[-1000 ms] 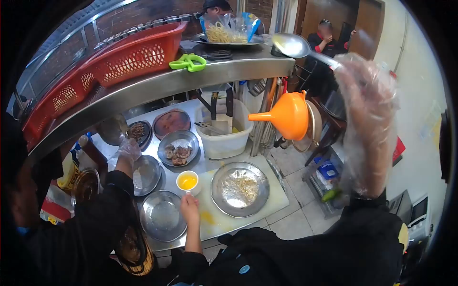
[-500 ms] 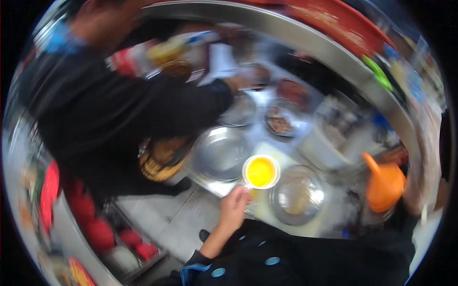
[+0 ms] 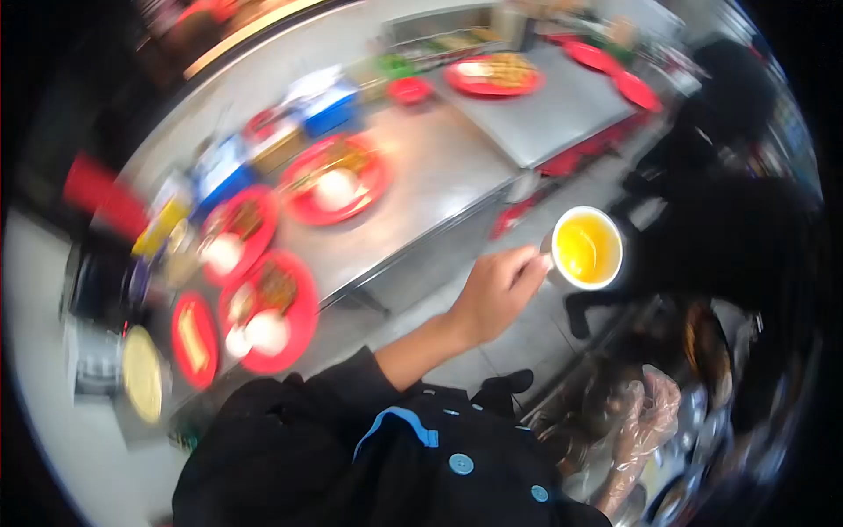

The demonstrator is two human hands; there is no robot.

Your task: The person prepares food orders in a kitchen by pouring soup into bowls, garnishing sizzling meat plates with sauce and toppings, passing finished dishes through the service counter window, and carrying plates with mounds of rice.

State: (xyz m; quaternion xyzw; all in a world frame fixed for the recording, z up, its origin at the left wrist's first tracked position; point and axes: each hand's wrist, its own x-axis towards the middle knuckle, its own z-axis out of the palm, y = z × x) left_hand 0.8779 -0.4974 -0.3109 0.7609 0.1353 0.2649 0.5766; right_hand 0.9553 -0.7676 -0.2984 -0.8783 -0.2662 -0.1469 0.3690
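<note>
My bare left hand [image 3: 500, 294] is closed on the handle of a white mug [image 3: 617, 263], held out over the floor. Bright yellow liquid [image 3: 581, 248] lies inside the mug. At the lower right is my right hand [image 3: 645, 417] in a clear plastic glove. Its fingers look loosely bent and apart, with nothing visible in them, though blur softens the detail. It is near the metal pans and containers on the counter at the lower right.
A steel counter [image 3: 421, 176] bears several red plates with food, including a plate with white rice [image 3: 338, 189] and an oval plate [image 3: 496, 75] at the far end. Blue boxes [image 3: 329, 105] stand along the wall. A person in dark clothes [image 3: 720, 237] is close on the right.
My view has swung from the cooking counter with pans to the steel counter with red plates. The mug stays in my left hand. My gloved right hand now shows at the lower right.
</note>
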